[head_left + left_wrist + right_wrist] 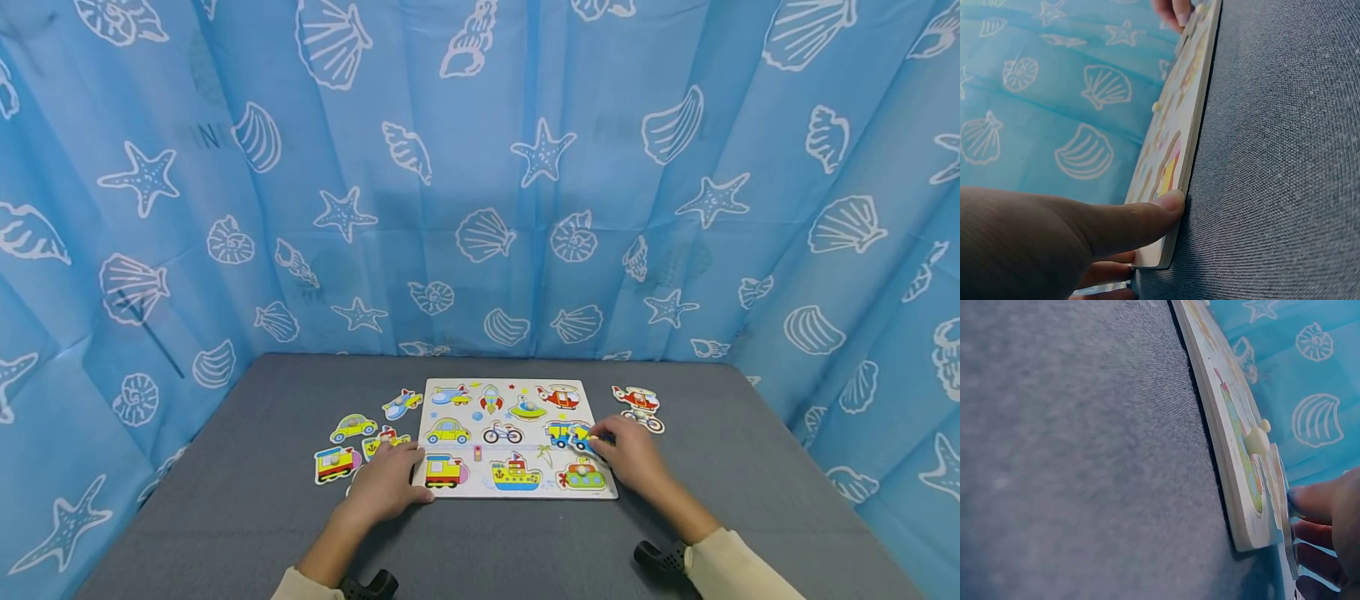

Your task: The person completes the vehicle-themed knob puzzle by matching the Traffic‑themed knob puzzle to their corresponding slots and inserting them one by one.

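Note:
A wooden puzzle board (480,455) with printed vehicles lies flat on the table. My left hand (386,486) grips its near left corner, the thumb (1141,226) on the near edge and the fingers along the left side. My right hand (632,454) pinches a blue-and-yellow vehicle puzzle piece (581,439) at its edge. This piece is tilted over the right part of the blue bus picture (557,433); the fingers partly hide it. Just in front, a green submarine piece (582,476) with a knob (1257,441) sits on the board.
Left of the board lie loose airplane (402,404), car (353,428), train (336,464) and ship (384,442) pieces, some partly behind my left hand. Helicopter (636,399) and bicycle (643,420) pieces lie to the right. A blue shell-patterned curtain (480,208) surrounds the grey table (495,550).

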### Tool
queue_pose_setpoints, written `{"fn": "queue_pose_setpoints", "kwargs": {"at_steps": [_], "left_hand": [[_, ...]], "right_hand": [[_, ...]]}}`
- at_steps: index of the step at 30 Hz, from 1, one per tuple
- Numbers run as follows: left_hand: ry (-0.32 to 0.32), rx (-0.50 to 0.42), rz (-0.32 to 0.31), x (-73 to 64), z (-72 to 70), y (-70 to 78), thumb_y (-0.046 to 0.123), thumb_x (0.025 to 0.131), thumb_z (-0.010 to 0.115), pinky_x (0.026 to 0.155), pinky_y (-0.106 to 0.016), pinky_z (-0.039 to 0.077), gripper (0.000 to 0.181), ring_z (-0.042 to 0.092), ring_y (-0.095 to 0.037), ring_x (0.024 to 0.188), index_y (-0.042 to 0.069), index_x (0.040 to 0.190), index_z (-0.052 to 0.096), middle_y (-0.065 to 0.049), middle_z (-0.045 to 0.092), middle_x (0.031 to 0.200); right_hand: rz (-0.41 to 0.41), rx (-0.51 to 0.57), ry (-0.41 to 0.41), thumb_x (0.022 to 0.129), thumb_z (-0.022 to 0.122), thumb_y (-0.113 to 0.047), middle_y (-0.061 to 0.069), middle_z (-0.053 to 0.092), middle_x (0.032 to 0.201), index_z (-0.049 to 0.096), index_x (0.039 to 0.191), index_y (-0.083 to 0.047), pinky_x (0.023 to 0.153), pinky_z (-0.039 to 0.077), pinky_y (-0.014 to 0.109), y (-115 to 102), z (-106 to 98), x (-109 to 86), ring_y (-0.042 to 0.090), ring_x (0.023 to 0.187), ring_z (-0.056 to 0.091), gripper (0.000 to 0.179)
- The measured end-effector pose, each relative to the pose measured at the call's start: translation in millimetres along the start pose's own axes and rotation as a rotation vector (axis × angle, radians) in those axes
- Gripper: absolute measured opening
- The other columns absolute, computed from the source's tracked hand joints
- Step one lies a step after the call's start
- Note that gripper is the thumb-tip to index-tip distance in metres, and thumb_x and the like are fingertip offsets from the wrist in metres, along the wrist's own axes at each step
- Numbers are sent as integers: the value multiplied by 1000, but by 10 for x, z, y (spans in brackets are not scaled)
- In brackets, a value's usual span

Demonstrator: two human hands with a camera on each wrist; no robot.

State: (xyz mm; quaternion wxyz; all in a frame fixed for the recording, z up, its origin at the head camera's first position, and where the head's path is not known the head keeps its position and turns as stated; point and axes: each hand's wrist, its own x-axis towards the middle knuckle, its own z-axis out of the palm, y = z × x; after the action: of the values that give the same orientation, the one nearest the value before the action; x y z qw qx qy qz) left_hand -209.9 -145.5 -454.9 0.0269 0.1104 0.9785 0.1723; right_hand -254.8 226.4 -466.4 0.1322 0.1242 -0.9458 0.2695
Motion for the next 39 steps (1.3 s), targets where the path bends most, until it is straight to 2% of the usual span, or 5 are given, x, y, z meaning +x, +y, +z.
{"fn": "queue_pose_setpoints", "kwargs": {"at_steps": [7, 15, 24, 39], "left_hand": [[-13, 2, -11, 12, 2, -6, 36, 72, 85, 89, -56, 45, 65, 48, -34, 120, 7, 127, 64, -10, 57, 134], [-10, 8, -12, 17, 5, -7, 36, 72, 85, 89, -55, 46, 65, 49, -33, 120, 7, 127, 65, -10, 57, 134], [-3, 6, -17, 7, 23, -10, 37, 71, 86, 88, -56, 46, 66, 49, -34, 120, 8, 126, 65, -10, 57, 134], [-1, 9, -16, 19, 24, -14, 37, 71, 86, 87, -56, 46, 66, 49, -33, 119, 8, 126, 65, -9, 57, 134]], "right_hand": [[-16, -16, -48, 82, 76, -8, 1, 63, 87, 71, 89, -7, 74, 45, 44, -50, 44, 95, 23, 84, 56, 8], [-12, -28, -89, 84, 75, -9, 3, 65, 93, 72, 91, -9, 81, 45, 46, -63, 115, 196, 25, 92, 57, 7], [-54, -10, -101, 85, 74, -9, 2, 66, 99, 73, 91, -10, 82, 46, 45, -86, 163, 246, 24, 95, 56, 6], [-44, -11, -129, 86, 75, -13, 2, 66, 104, 74, 92, -14, 89, 45, 47, -82, 225, 305, 25, 104, 56, 6]]}}
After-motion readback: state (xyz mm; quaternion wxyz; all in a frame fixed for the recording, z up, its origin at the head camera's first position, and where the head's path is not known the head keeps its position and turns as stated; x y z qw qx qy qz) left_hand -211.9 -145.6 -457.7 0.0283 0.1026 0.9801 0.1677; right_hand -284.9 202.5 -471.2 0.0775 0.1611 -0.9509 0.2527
